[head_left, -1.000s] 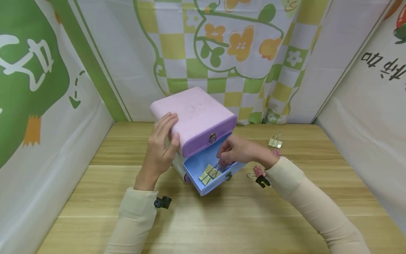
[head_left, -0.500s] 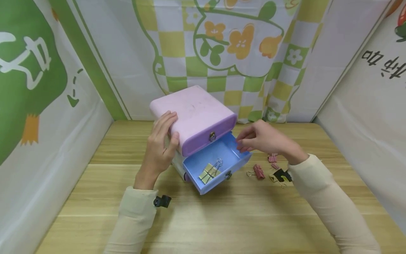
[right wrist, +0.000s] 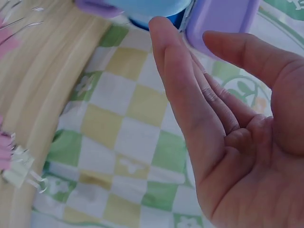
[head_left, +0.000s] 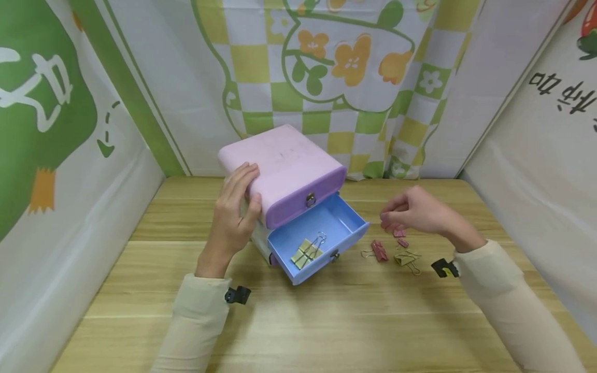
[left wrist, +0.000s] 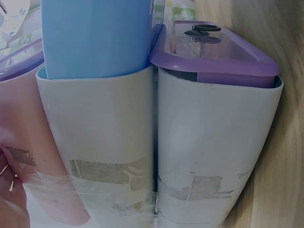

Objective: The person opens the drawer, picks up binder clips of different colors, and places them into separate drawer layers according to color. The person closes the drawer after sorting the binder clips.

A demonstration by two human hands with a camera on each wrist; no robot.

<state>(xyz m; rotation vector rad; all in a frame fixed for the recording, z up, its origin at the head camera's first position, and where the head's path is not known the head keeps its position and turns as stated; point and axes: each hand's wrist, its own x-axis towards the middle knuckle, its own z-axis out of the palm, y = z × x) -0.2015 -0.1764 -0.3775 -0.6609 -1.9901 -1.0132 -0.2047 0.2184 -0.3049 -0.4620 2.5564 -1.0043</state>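
Note:
In the head view my left hand rests on the left side and top edge of a small drawer cabinet with a pink top. Below its purple drawer front, a blue drawer stands pulled out. Yellow binder clips lie in that drawer's near left corner. To the right of the drawer, my right hand hovers over the table with nothing in it; the right wrist view shows its thumb and fingers apart. Under and near it lie a red binder clip, a yellow binder clip and small pink binder clips.
The wooden table carries everything. A checkered curtain hangs behind the cabinet. In the left wrist view, the cabinet's white side shells show torn tape, and a lower purple drawer sticks out slightly.
My right hand has left the blue drawer and moved right, above the loose clips. Yellow clips stay behind in the drawer. The left hand keeps its place on the cabinet.

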